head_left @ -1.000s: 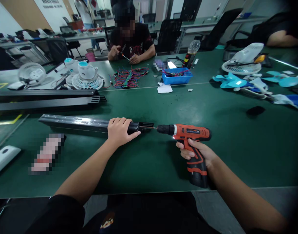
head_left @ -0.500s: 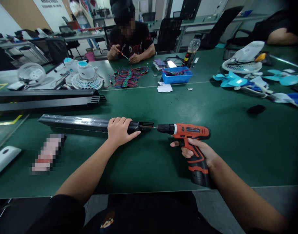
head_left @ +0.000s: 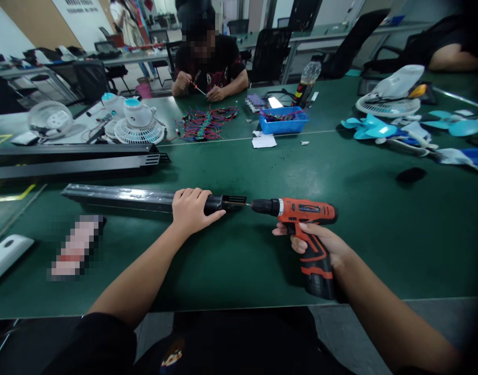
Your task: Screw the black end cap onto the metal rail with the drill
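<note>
Green table (head_left: 231,265), black chairs (head_left: 269,57), tan wall panel (head_left: 41,23), apparently grey floor (head_left: 438,309)

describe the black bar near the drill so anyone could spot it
On the green table, find the orange drill in the right hand. Its bit points at the slotted end of the long black bar. Unlike the similar bars farther back, it lies under the left hand.

Shot in one wide view from the wearer's head, above the near edge of the table (head_left: 231,271). Looking forward and down, close over left hand (head_left: 190,211), right hand (head_left: 321,240), bar (head_left: 122,197) and drill (head_left: 307,209), then out across to a seated person (head_left: 210,62) opposite and a chair (head_left: 270,56) beyond.
</note>
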Demonstrator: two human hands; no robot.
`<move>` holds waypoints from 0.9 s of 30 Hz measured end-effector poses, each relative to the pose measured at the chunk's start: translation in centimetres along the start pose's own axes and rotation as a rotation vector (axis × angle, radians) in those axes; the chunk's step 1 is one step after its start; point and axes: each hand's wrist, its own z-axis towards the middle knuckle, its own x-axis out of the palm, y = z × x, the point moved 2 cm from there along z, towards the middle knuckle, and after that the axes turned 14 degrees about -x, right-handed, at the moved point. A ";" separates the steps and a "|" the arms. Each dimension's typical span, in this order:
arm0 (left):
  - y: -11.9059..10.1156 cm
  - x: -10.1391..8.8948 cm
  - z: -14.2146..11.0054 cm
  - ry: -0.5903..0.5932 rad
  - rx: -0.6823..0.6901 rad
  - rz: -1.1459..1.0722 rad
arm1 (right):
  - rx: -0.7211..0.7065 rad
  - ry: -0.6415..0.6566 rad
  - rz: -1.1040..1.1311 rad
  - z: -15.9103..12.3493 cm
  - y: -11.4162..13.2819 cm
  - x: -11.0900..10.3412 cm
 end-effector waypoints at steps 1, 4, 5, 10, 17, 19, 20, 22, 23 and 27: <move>0.0 0.0 0.0 -0.004 0.002 0.002 | -0.013 0.005 0.008 0.0 0.0 0.0; 0.0 0.0 0.0 -0.011 -0.001 0.004 | -0.014 0.039 0.022 0.0 -0.2 -0.2; 0.0 0.0 0.0 -0.008 -0.003 0.002 | 0.000 0.056 0.026 0.0 -0.3 -0.2; 0.0 0.0 0.0 -0.001 -0.001 0.005 | 0.005 0.096 0.057 0.1 -0.4 -0.1; 0.0 0.0 0.0 0.002 -0.011 -0.005 | 0.011 0.069 0.066 -0.1 -0.1 0.6; 0.0 0.1 0.0 -0.002 -0.008 -0.009 | 0.006 0.068 0.052 -0.1 -0.1 0.6; 0.1 0.1 -0.1 -0.005 -0.006 -0.008 | 0.002 0.068 0.049 -0.1 -0.1 0.6; 0.1 0.1 -0.1 -0.011 -0.002 -0.002 | -0.011 0.066 0.056 -0.1 -0.1 0.6; 0.1 0.1 -0.1 -0.012 -0.001 0.000 | -0.017 0.065 0.064 -0.1 -0.1 0.7; 0.0 0.0 0.0 0.001 -0.002 -0.004 | -0.017 0.062 0.073 -0.1 0.0 0.9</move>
